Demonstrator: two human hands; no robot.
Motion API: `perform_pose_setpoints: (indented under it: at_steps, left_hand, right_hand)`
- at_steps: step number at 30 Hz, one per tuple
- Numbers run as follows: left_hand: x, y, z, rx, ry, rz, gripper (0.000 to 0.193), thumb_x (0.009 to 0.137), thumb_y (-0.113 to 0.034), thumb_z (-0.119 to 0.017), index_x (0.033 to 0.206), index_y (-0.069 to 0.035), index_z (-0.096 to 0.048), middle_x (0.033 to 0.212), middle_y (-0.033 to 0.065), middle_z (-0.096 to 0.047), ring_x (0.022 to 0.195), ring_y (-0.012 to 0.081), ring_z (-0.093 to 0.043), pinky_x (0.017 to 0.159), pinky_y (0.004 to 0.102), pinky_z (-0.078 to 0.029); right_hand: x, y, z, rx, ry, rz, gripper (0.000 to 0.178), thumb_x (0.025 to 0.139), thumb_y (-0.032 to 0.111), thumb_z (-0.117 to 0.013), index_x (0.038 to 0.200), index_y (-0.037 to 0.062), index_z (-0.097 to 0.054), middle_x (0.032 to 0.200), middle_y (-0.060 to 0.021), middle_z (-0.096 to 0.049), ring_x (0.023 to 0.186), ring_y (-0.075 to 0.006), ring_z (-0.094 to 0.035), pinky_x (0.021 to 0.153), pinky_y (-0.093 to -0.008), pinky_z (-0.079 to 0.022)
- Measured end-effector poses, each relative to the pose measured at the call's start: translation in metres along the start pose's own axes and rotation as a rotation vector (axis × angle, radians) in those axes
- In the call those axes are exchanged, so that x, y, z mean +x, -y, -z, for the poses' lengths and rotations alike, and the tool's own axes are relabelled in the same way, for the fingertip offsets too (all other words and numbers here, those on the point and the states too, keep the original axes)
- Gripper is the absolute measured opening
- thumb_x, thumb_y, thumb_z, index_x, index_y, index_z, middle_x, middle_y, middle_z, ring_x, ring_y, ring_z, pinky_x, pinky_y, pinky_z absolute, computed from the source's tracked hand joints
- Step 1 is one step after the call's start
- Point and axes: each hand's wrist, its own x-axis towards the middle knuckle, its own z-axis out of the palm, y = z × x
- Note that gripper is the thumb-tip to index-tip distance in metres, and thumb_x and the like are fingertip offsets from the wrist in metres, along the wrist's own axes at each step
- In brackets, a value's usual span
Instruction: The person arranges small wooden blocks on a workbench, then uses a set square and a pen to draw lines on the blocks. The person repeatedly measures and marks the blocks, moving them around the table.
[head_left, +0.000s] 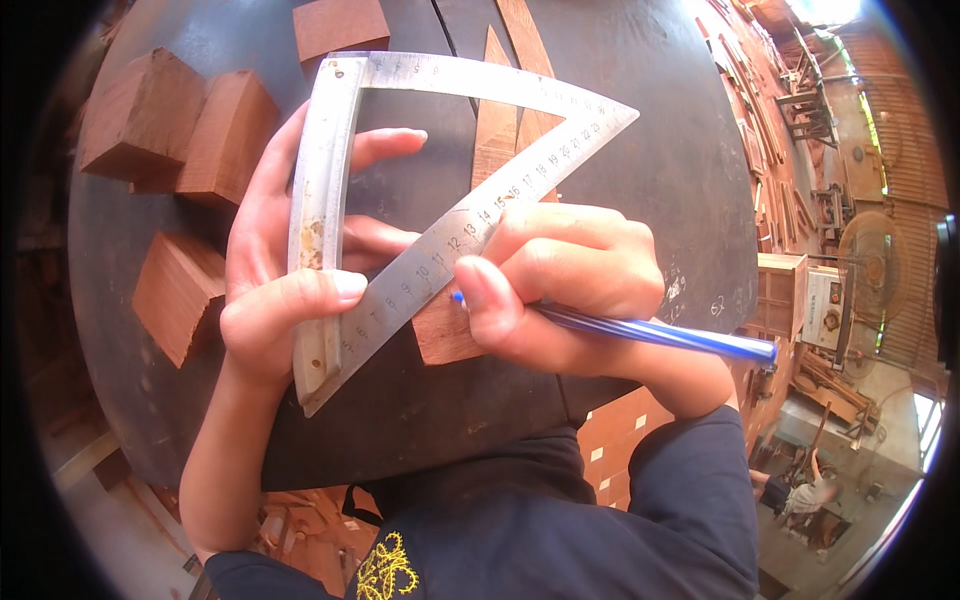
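My left hand (265, 280) grips a metal triangle square (320, 200) by its thick stock, thumb pressed on the near corner and fingers behind. The square's slanted ruled edge runs from the near left up to the far right. Beneath that edge a reddish-brown wooden piece (447, 335) shows in part; the square and my right hand cover the rest. My right hand (570, 275) is closed around a blue and white striped pen (650, 332). The pen's tip points left, close to the wooden piece and the ruled edge; whether it touches the wood I cannot tell.
Several wooden blocks (145, 115) stand at the left on the dark tabletop (640, 150), and another block (340, 22) lies at the far side. Narrow pointed wood strips (495, 120) lie beyond the square. At right are a large fan (870, 250) and a person (805, 495) at a distance.
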Motion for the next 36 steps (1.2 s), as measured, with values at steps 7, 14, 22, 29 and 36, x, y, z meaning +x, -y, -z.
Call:
perform_pose_setpoints:
  at_steps: [7, 14, 22, 29, 36]
  left_hand:
    - [-0.001, 0.001, 0.0, -0.012, -0.011, -0.002, 0.092, 0.077, -0.006, -0.062, 0.157, -0.006, -0.015, 0.138, 0.0275, -0.048, 0.111, 0.042, -0.067, 0.096, 0.0498, -0.057]
    - [-0.005, 0.001, -0.005, -0.002, -0.014, -0.009, 0.085, 0.082, -0.01, -0.059, 0.157, -0.007, -0.017, 0.135, 0.0265, -0.051, 0.113, 0.0422, -0.065, 0.096, 0.0498, -0.056]
    - [-0.003, -0.002, -0.015, 0.025, 0.0, -0.054, 0.078, 0.088, -0.014, -0.055, 0.157, -0.009, -0.02, 0.133, 0.0253, -0.053, 0.115, 0.0423, -0.064, 0.097, 0.0498, -0.054]
    - [-0.006, 0.005, 0.004, 0.104, 0.068, -0.147, 0.067, 0.096, -0.019, -0.05, 0.157, -0.012, -0.024, 0.128, 0.0232, -0.057, 0.116, 0.0418, -0.062, 0.097, 0.0492, -0.052]
    - [-0.005, 0.005, -0.008, 0.141, 0.105, -0.126, 0.058, 0.098, -0.03, -0.057, 0.144, -0.002, -0.038, 0.109, 0.013, -0.055, 0.102, 0.033, -0.061, 0.093, 0.0455, -0.051]
  right_hand:
    - [0.001, -0.002, 0.002, -0.01, 0.001, 0.033, 0.022, 0.086, -0.004, -0.071, 0.069, 0.0047, -0.06, 0.066, -0.0073, -0.065, 0.055, -0.0206, -0.061, 0.054, -0.0317, -0.05]
    - [-0.004, -0.007, 0.007, 0.059, -0.142, -0.036, 0.029, 0.094, 0.001, -0.065, 0.066, 0.0046, -0.057, 0.063, -0.0074, -0.065, 0.053, -0.0154, -0.06, 0.05, -0.0311, -0.049]
    - [0.002, -0.013, 0.003, 0.107, -0.29, 0.09, 0.018, 0.087, 0.01, -0.078, 0.074, 0.0028, -0.069, 0.062, -0.0063, -0.064, 0.051, -0.0127, -0.056, 0.049, -0.0265, -0.043]
    - [0.006, 0.005, -0.009, 0.126, -0.117, 0.019, 0.025, 0.093, 0.009, -0.07, 0.07, -0.0008, -0.068, 0.064, -0.008, -0.064, 0.054, -0.015, -0.058, 0.052, -0.0288, -0.044]
    - [0.006, 0.011, -0.012, 0.119, -0.079, -0.014, 0.027, 0.095, 0.008, -0.068, 0.07, -0.0035, -0.067, 0.06, -0.0084, -0.062, 0.052, -0.0152, -0.054, 0.05, -0.0298, -0.043]
